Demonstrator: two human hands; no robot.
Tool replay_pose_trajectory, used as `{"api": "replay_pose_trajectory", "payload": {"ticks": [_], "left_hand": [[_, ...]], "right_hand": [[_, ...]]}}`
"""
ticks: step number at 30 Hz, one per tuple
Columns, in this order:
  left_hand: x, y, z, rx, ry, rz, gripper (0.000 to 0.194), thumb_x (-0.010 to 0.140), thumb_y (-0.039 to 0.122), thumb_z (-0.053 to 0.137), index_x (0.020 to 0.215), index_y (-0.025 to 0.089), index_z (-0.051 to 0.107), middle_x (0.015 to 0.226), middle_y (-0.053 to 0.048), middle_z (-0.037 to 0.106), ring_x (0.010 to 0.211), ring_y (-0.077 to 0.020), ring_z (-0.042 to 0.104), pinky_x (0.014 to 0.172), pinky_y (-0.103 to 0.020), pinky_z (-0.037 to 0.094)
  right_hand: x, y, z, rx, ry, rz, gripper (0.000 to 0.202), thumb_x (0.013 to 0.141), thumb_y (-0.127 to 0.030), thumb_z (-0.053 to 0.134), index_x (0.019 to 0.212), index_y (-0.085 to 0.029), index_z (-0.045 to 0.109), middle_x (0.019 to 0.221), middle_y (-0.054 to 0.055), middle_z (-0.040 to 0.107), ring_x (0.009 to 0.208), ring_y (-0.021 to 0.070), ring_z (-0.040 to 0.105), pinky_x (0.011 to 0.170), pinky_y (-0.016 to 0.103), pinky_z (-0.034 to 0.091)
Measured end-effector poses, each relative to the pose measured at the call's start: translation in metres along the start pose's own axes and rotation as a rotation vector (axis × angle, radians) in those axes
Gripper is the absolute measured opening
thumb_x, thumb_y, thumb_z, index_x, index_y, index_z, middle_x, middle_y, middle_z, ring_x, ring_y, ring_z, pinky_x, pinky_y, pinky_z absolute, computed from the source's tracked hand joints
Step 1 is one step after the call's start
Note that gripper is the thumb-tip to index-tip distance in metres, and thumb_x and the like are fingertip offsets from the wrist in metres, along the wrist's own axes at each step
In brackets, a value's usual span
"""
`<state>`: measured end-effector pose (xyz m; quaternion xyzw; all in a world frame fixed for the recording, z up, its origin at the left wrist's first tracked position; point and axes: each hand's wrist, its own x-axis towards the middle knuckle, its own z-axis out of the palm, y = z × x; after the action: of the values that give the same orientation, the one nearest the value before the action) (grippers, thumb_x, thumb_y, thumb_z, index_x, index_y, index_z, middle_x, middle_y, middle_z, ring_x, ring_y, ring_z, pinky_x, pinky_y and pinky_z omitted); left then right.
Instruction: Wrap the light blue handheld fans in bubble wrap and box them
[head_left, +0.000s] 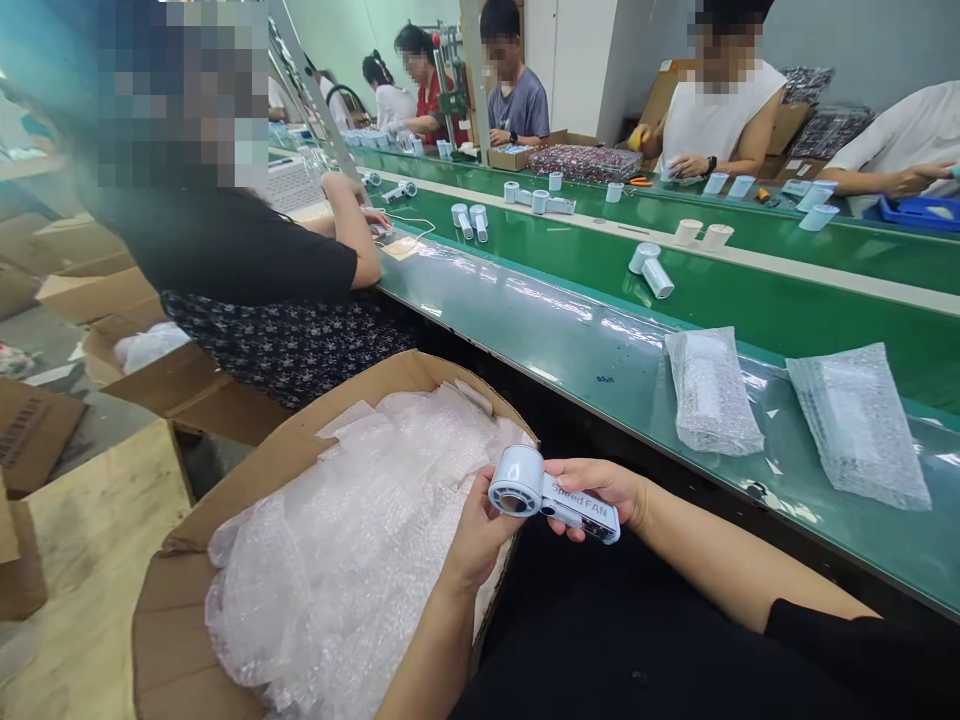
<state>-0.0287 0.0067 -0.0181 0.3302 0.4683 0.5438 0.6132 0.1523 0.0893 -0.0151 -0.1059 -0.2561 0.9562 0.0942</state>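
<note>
A light blue handheld fan (pixel 519 478) with "Speed FAN" printed on its handle is held over my lap, beside the open carton. My left hand (pixel 480 530) is closed around the fan's round head. The fingers of my right hand (pixel 600 485) wrap the handle from above and below. Clear bubble-wrap bags (pixel 337 550) fill the large carton (pixel 169 630) to the left of the fan. Two bubble-wrapped packages, one nearer (pixel 712 390) and one farther right (pixel 859 425), lie on the table edge.
A green conveyor (pixel 585 265) carries several blue fans, one (pixel 652 270) close by. The glossy table ledge (pixel 510 330) runs in front of me. A person in a black shirt (pixel 247 250) sits at the left; other people work across the belt. Cardboard boxes (pixel 127 350) stand on the floor.
</note>
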Motion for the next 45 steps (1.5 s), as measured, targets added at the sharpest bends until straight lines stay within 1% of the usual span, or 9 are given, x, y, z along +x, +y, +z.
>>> {"api": "replay_pose_trajectory", "payload": {"ticks": [5,9,12,16,21,25,35,43,45], "left_hand": [[0.004,0.015,-0.005,0.257,0.093,0.003,0.022,0.058,0.022,0.075,0.076,0.015,0.067,0.077,-0.003,0.064,0.073,-0.0160,0.056,0.068,-0.027,0.044],[0.015,0.019,-0.010,0.004,0.205,-0.195,0.015,0.055,0.026,0.069,0.060,0.013,0.064,0.061,-0.001,0.058,0.056,-0.0128,0.052,0.055,-0.026,0.041],[0.017,0.019,-0.009,-0.061,0.336,-0.164,0.015,0.059,0.029,0.066,0.060,0.014,0.063,0.064,-0.002,0.059,0.060,-0.0134,0.053,0.052,-0.025,0.040],[0.012,0.019,0.001,0.464,0.398,0.282,0.020,0.077,0.033,0.061,0.068,0.016,0.067,0.074,-0.004,0.061,0.070,-0.0149,0.056,0.062,-0.028,0.047],[0.003,0.025,0.002,1.078,0.285,1.000,0.018,0.084,0.012,0.055,0.097,0.015,0.067,0.085,-0.007,0.061,0.079,-0.0169,0.059,0.073,-0.030,0.052],[0.003,0.019,-0.013,1.319,0.348,1.190,0.025,0.080,0.007,0.058,0.104,0.013,0.064,0.085,-0.009,0.063,0.077,-0.0176,0.061,0.071,-0.029,0.053],[0.009,-0.017,-0.024,1.143,0.315,0.464,0.020,0.079,0.017,0.051,0.092,0.021,0.065,0.080,-0.005,0.071,0.071,-0.0194,0.067,0.069,-0.030,0.052],[-0.004,-0.020,-0.005,0.719,0.325,0.026,0.008,0.070,0.025,0.057,0.071,0.019,0.062,0.066,-0.001,0.063,0.065,-0.0180,0.061,0.062,-0.030,0.051],[-0.009,-0.017,0.004,0.636,0.353,0.013,0.011,0.073,0.028,0.056,0.071,0.018,0.060,0.065,0.000,0.061,0.061,-0.0165,0.059,0.056,-0.028,0.049]], "right_hand": [[-0.007,-0.011,0.006,-0.126,-0.015,0.061,0.048,0.075,-0.027,0.072,0.116,-0.011,0.053,0.096,0.012,0.065,0.076,0.0216,0.070,0.052,0.024,0.056],[-0.014,-0.010,0.006,-0.237,-0.006,0.171,0.055,0.075,-0.024,0.073,0.124,-0.013,0.052,0.096,0.012,0.065,0.079,0.0207,0.069,0.054,0.022,0.054],[-0.017,-0.008,0.008,-0.296,0.132,0.139,0.051,0.075,-0.024,0.072,0.121,-0.014,0.054,0.096,0.011,0.066,0.075,0.0187,0.069,0.052,0.021,0.053],[-0.015,-0.004,0.020,-0.338,0.328,0.071,0.041,0.076,-0.028,0.071,0.110,-0.012,0.056,0.091,0.009,0.065,0.067,0.0167,0.067,0.047,0.020,0.051],[-0.014,0.001,0.039,-0.425,0.495,-0.022,0.032,0.078,-0.026,0.067,0.105,-0.014,0.054,0.092,0.007,0.063,0.064,0.0152,0.066,0.043,0.021,0.051],[-0.018,0.004,0.048,-0.411,0.596,-0.085,0.035,0.078,-0.023,0.064,0.110,-0.013,0.053,0.089,0.007,0.064,0.062,0.0150,0.066,0.045,0.024,0.053],[-0.025,0.024,0.033,-0.331,0.672,-0.055,0.036,0.077,-0.023,0.065,0.108,-0.014,0.051,0.079,0.006,0.067,0.057,0.0160,0.067,0.042,0.023,0.054],[-0.032,0.027,0.031,-0.165,0.742,-0.001,0.030,0.081,-0.016,0.057,0.108,-0.011,0.047,0.080,0.011,0.067,0.060,0.0212,0.069,0.040,0.025,0.053],[-0.032,0.026,0.033,-0.174,0.761,0.005,0.029,0.082,-0.017,0.056,0.108,-0.011,0.047,0.079,0.010,0.066,0.059,0.0207,0.069,0.040,0.024,0.052]]}}
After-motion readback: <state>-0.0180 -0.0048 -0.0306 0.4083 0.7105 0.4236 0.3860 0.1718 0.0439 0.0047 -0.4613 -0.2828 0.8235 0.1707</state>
